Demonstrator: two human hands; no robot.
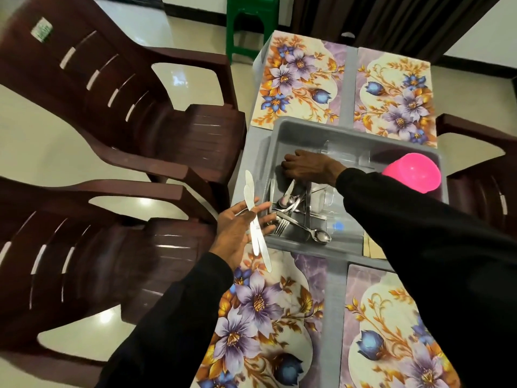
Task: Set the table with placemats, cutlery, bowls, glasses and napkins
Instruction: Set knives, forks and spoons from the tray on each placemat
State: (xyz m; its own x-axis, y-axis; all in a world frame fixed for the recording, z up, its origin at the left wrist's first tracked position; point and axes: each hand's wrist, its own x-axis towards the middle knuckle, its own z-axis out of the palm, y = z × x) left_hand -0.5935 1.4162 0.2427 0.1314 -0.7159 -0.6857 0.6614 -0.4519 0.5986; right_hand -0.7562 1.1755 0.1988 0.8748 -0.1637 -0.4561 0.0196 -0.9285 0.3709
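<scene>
A grey tub (282, 130) stands mid-table and holds loose forks and spoons (293, 217), clear glasses (347, 155) and a pink bowl (412, 172). My left hand (237, 233) is at the tub's near left corner, palm up, with two table knives (256, 228) lying across its spread fingers. My right hand (305, 168) reaches into the tub over the cutlery, fingers curled down; I cannot see whether it grips anything. Floral placemats lie at the far left (296, 79), far right (397, 99), near left (260, 317) and near right (375, 331).
Two dark brown plastic chairs (112, 107) (84, 261) stand close along the table's left side and another (481, 175) at the right. A green stool (251, 21) is beyond the far end. My dark sleeves cover much of the near right placemat.
</scene>
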